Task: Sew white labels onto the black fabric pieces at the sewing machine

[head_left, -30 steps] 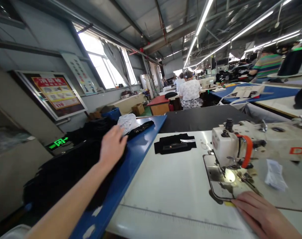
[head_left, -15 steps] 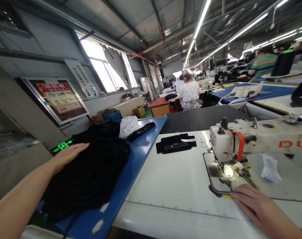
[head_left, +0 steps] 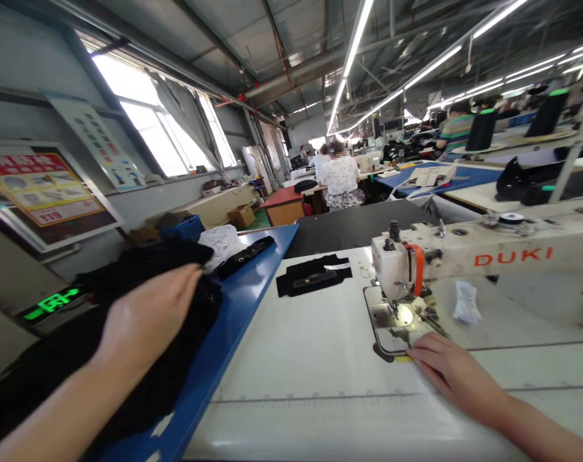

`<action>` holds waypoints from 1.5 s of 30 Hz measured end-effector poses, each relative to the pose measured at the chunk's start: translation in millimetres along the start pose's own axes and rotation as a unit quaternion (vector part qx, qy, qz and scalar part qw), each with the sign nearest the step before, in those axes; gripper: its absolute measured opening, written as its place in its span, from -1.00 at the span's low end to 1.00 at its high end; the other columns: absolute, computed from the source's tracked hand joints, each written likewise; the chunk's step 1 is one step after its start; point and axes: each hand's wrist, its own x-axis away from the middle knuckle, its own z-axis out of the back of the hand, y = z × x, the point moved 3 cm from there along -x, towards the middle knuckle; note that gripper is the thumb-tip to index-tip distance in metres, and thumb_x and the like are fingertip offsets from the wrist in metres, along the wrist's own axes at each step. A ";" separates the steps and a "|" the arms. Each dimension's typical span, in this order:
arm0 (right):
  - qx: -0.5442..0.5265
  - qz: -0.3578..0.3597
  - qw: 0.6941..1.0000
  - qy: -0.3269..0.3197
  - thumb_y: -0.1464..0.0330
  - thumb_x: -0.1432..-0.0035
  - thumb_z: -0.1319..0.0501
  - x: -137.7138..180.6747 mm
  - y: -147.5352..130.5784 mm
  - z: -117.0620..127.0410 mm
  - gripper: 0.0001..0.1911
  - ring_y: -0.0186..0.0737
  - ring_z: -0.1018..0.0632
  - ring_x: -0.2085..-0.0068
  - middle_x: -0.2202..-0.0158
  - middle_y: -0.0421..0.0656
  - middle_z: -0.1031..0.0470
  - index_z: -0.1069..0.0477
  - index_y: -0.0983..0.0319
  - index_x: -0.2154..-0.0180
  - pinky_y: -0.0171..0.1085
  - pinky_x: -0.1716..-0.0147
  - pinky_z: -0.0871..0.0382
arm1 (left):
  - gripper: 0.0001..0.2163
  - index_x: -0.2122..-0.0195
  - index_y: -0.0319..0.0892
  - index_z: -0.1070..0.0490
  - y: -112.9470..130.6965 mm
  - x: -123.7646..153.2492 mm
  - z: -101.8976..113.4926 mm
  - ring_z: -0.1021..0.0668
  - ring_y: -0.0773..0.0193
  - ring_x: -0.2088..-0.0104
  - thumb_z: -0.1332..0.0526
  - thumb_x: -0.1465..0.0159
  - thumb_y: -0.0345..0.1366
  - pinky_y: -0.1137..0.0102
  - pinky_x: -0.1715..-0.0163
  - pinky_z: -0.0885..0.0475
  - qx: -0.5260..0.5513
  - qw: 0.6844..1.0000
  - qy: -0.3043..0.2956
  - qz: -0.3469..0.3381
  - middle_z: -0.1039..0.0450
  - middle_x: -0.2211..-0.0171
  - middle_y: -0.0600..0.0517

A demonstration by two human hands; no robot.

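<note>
The left hand (head_left: 144,317), fingers extended, seems to rest on the black fabric pile (head_left: 127,333) at lower left, gripping nothing visibly. The right hand (head_left: 452,372) lies flat and empty on the white table (head_left: 310,359), just below the sewing machine (head_left: 464,256).

Both forearms are bare from the frame edge to the wrist; no sleeve, cuff or glove shows on either. The left hand (head_left: 144,317), entering from about 8 o'clock, carries no ring, watch or band that can be seen. The right hand (head_left: 447,372), entering from about 4 o'clock, is likewise unadorned, with short, plain fingernails. No markings show on either arm.
</note>
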 end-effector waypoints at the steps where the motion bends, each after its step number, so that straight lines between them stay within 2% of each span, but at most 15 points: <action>1: -0.001 0.000 1.000 -0.003 0.43 -0.32 0.00 -0.9 -0.5 0.4 -0.70 -0.18 -0.50 0.22 0.27 -0.07 -0.49 -0.52 0.21 0.20 -0.21 0.21 -0.46 | -0.62 0.05 -0.22 -0.47 30.8 17.4 -14.7 -0.59 0.12 0.08 0.10 -0.37 -0.23 0.23 0.02 -0.48 0.038 0.996 0.013 -0.074 -0.56 0.05 -0.05; 3: 0.001 0.000 1.000 -0.007 0.44 -0.33 0.00 -2.6 -0.6 0.9 -0.70 -0.17 -0.48 0.22 0.28 -0.06 -0.48 -0.52 0.24 0.20 -0.18 0.21 -0.45 | -0.63 0.08 -0.16 -0.49 95.2 58.5 -50.5 -0.61 0.19 0.12 0.10 -0.32 -0.41 0.32 0.10 -0.53 0.104 0.972 -0.041 -0.208 -0.58 0.07 -0.02; 6: 0.005 -0.004 1.000 -0.015 0.44 -0.32 0.00 -4.8 0.0 1.3 -0.70 -0.15 -0.46 0.23 0.29 -0.06 -0.47 -0.51 0.26 0.22 -0.17 0.22 -0.43 | -0.60 0.04 -0.23 -0.47 178.1 108.9 -90.6 -0.62 0.23 0.15 0.07 -0.24 -0.59 0.41 0.22 -0.56 0.143 0.944 -0.111 -0.277 -0.60 0.12 -0.06; 8: 0.004 -0.006 1.000 -0.016 0.45 -0.32 -0.01 -6.4 -1.0 1.7 -0.71 -0.15 -0.45 0.24 0.30 -0.06 -0.47 -0.51 0.26 0.22 -0.17 0.22 -0.42 | -0.63 0.07 -0.27 -0.48 215.6 122.8 -98.1 -0.61 0.15 0.12 0.03 -0.23 -0.60 0.35 0.21 -0.56 0.151 0.934 -0.102 -0.307 -0.59 0.12 -0.12; 10: 0.001 -0.002 1.000 -0.010 0.45 -0.32 -0.01 -7.8 -3.4 3.1 -0.72 -0.16 -0.44 0.24 0.31 -0.07 -0.48 -0.51 0.25 0.22 -0.17 0.23 -0.42 | -0.70 0.11 -0.26 -0.51 234.9 120.7 -94.7 -0.61 0.10 0.13 -0.01 -0.29 -0.51 0.29 0.23 -0.57 0.171 0.928 -0.084 -0.321 -0.59 0.13 -0.14; 15: 0.006 0.008 0.999 0.045 0.45 -0.30 -0.04 -3.9 6.7 22.0 -0.75 -0.18 -0.45 0.24 0.30 -0.07 -0.50 -0.49 0.24 0.16 -0.19 0.23 -0.43 | -0.66 0.10 -0.11 -0.54 234.6 94.3 -87.9 -0.58 0.13 0.11 -0.01 -0.36 -0.13 0.24 0.14 -0.54 0.260 0.918 -0.042 -0.296 -0.55 0.03 -0.05; 19: 0.069 -0.081 0.986 0.131 0.44 -0.29 -0.04 10.2 53.6 57.7 -0.74 -0.16 -0.49 0.21 0.25 -0.03 -0.52 -0.49 0.24 0.15 -0.16 0.21 -0.46 | -0.56 -0.10 -0.15 -0.42 235.1 91.6 -115.4 -0.43 -0.05 -0.13 -0.01 -0.31 -0.07 0.06 0.01 -0.44 0.248 0.944 -0.063 -0.208 -0.34 -0.19 -0.14; 21: 0.112 -0.132 0.976 0.129 0.41 -0.28 -0.07 16.8 78.6 72.3 -0.75 -0.10 -0.50 0.15 0.17 0.03 -0.52 -0.50 0.27 0.12 -0.09 0.14 -0.46 | -0.53 -0.16 -0.17 -0.36 243.9 96.0 -129.0 -0.37 -0.09 -0.19 0.01 -0.30 -0.10 0.01 0.00 -0.41 0.241 0.944 -0.097 -0.202 -0.29 -0.23 -0.16; 24: 0.135 -0.152 0.977 0.065 0.37 -0.25 -0.14 20.0 100.8 79.2 -0.72 0.00 -0.48 0.01 0.02 0.08 -0.49 -0.48 0.31 0.05 0.01 0.01 -0.41 | -0.53 -0.19 -0.12 -0.32 260.7 102.2 -135.3 -0.30 -0.08 -0.24 0.05 -0.30 -0.17 -0.02 -0.05 -0.35 0.247 0.933 -0.139 -0.224 -0.25 -0.25 -0.14; 26: 0.127 -0.144 0.981 0.029 0.37 -0.26 -0.13 19.4 105.5 77.0 -0.72 -0.01 -0.48 -0.03 -0.02 0.06 -0.49 -0.49 0.30 0.04 0.00 -0.05 -0.38 | -0.54 -0.19 -0.08 -0.33 270.0 104.2 -132.1 -0.24 -0.10 -0.27 0.06 -0.29 -0.20 -0.05 -0.07 -0.30 0.249 0.929 -0.158 -0.225 -0.21 -0.27 -0.12; 29: 0.124 -0.129 0.984 0.012 0.37 -0.28 -0.12 18.4 106.0 72.9 -0.72 -0.03 -0.49 -0.04 0.00 0.02 -0.51 -0.49 0.27 0.04 -0.01 -0.05 -0.38 | -0.54 -0.22 0.00 -0.27 280.0 104.4 -124.5 -0.22 -0.09 -0.29 0.07 -0.30 -0.20 -0.07 -0.09 -0.26 0.248 0.931 -0.183 -0.195 -0.15 -0.31 -0.10; 33: 0.143 -0.103 0.984 0.025 0.39 -0.29 -0.11 19.3 106.8 71.2 -0.74 -0.07 -0.54 0.05 0.06 0.00 -0.55 -0.53 0.26 0.09 -0.07 0.02 -0.42 | -0.54 -0.21 0.04 -0.27 289.6 102.8 -117.9 -0.20 -0.10 -0.29 0.07 -0.30 -0.22 -0.07 -0.10 -0.21 0.236 0.934 -0.210 -0.167 -0.14 -0.31 -0.09; 37: 0.150 -0.102 0.982 0.057 0.39 -0.29 -0.11 19.8 107.3 71.6 -0.77 -0.13 -0.57 0.18 0.18 -0.04 -0.60 -0.56 0.23 0.20 -0.15 0.14 -0.45 | -0.54 -0.22 0.00 -0.27 295.2 100.6 -113.1 -0.21 -0.13 -0.28 0.10 -0.31 -0.23 -0.09 -0.09 -0.21 0.225 0.940 -0.199 -0.159 -0.18 -0.29 -0.13; 41: 0.111 -0.172 0.970 0.127 0.40 -0.21 -0.18 16.5 107.2 75.8 -0.82 -0.16 -0.56 0.29 0.31 -0.08 -0.60 -0.57 0.20 0.35 -0.20 0.22 -0.43 | -0.54 -0.22 -0.02 -0.27 297.2 98.6 -109.3 -0.20 -0.11 -0.29 0.10 -0.32 -0.23 -0.07 -0.11 -0.19 0.230 0.942 -0.202 -0.137 -0.18 -0.29 -0.14; 45: 0.027 -0.290 0.931 0.220 0.36 -0.07 -0.27 11.7 113.4 82.4 -0.88 -0.17 -0.56 0.34 0.40 -0.13 -0.59 -0.55 0.20 0.47 -0.25 0.27 -0.42 | -0.55 -0.19 -0.07 -0.32 295.1 94.8 -107.0 -0.17 -0.10 -0.30 0.06 -0.31 -0.19 -0.09 -0.15 -0.16 0.252 0.939 -0.210 -0.102 -0.18 -0.29 -0.15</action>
